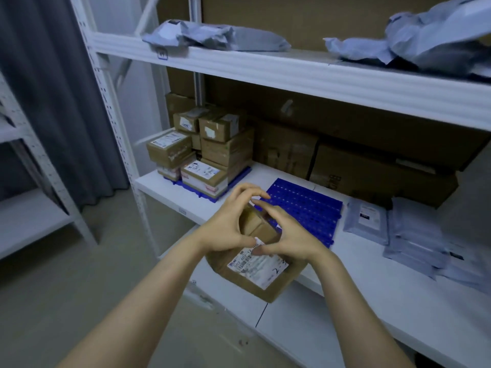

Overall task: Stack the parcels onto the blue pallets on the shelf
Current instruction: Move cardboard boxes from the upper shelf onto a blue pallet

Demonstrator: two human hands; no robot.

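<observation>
A small brown cardboard parcel (259, 227) sits on top of a larger brown parcel (255, 272) with a white label. My left hand (225, 224) and my right hand (289, 232) grip the small parcel from either side, at the front edge of the white shelf (358, 296). Just beyond my hands lies a bare blue pallet (305, 205). Further left on the shelf, a second blue pallet (204, 193) carries a stack of several brown parcels (212, 144).
Grey mailer bags (414, 235) lie on the shelf to the right of the bare pallet. Large brown cartons (372, 168) line the back. The upper shelf (292, 73) holds more grey bags (212, 35). A white upright post (127, 144) stands left, with a grey curtain behind.
</observation>
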